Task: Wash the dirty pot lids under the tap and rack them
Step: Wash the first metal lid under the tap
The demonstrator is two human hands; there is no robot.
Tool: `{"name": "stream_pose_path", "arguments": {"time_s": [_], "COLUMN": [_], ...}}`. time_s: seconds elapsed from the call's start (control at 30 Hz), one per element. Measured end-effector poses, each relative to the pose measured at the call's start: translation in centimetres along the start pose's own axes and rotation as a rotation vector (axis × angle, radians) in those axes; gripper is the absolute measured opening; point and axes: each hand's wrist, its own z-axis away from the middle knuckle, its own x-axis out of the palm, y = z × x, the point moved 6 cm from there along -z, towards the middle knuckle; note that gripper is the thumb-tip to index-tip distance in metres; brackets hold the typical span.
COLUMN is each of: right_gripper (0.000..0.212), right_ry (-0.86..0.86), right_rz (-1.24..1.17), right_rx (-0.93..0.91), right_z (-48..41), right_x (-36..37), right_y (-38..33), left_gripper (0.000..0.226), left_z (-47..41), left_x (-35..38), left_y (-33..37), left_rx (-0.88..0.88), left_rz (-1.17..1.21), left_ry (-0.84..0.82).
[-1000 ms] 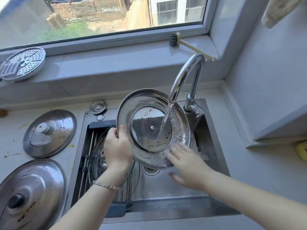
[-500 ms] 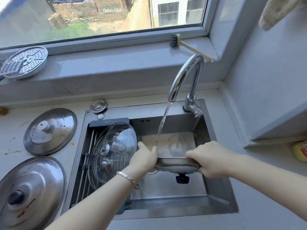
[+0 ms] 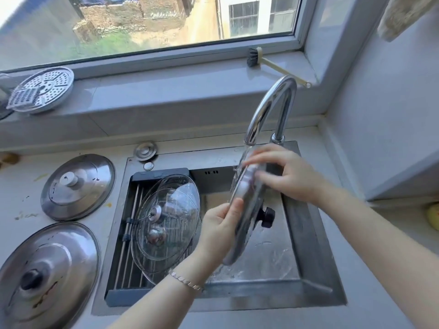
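A steel pot lid [image 3: 245, 210] stands on edge over the sink [image 3: 316, 264], its black knob [image 3: 268, 216] pointing right. My left hand [image 3: 219, 230] grips its lower left rim. My right hand [image 3: 288, 173] lies on the lid's upper, knob side, fingers blurred, just under the tap [image 3: 269, 108]. Water runs from the spout onto the lid's top. Two glass lids [image 3: 166, 222] lean in the dark rack [image 3: 133, 255] in the sink's left half. Two stained steel lids [image 3: 77, 186] [image 3: 45, 279] lie on the counter to the left.
A perforated steamer plate [image 3: 41, 90] and a dish brush [image 3: 254, 59] rest on the window sill. A small round steel cap [image 3: 145, 151] sits behind the sink. A yellow object [image 3: 433, 216] shows at the right edge. A cloth [image 3: 403, 15] hangs at top right.
The lid went from underside facing me under the stream, to flat and low in both hands, to upright on edge under the spout. My right hand moved onto its upper face.
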Motion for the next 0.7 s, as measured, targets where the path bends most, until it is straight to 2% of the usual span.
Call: {"name": "stream_pose_path", "arguments": {"time_s": [0.03,0.07,0.17,0.23,0.33,0.43,0.5,0.53,0.63,0.7], "right_gripper": [0.042,0.043,0.053,0.060,0.073,0.068,0.062,0.063,0.072,0.069], "right_ry": [0.156,0.220,0.082,0.048,0.067,0.195,0.258,0.254,0.170,0.115], "right_rz": [-0.066,-0.092,-0.029,0.076,0.171,0.015,-0.056,0.001,0.193,0.191], "right_rx": [0.027,0.067,0.192,0.104,0.061,0.384,0.497,0.473,0.214,0.170], "right_z": [0.0,0.0,1.1,2.2,1.4,-1.6,-2.5,-2.3,-0.6,-0.9], "right_x": [0.1,1.2,8.2,11.4,11.5,8.5,7.7,8.0,10.6,11.1], "right_y": [0.5,0.9,0.9,-0.5,0.1,2.7,2.4,1.4,-2.6,-2.6], "left_gripper": [0.046,0.046,0.052,0.056,0.053,0.051,0.051,0.051,0.056,0.055], "left_z": [-0.1,-0.2,-0.6,-0.8,-1.0,-0.9,-1.0,-1.0,-1.6,-1.8], "left_x": [-0.4,-0.6,-0.2,-0.6,-1.5,-1.6,-1.5,-1.6,-2.1,-2.7], "left_y": [0.3,0.4,0.0,-0.8,-1.2,-0.9,-1.0,-1.1,-0.9,-0.6], "left_rx": [-0.022,-0.045,-0.209,-0.339,-0.354,-0.291,-0.286,-0.288,-0.275,-0.259], "left_rz": [0.035,0.084,0.252,0.330,0.379,0.385,0.407,0.423,0.485,0.441], "left_ry": [0.090,0.155,0.228,0.239,0.258,0.295,0.317,0.327,0.301,0.331]}}
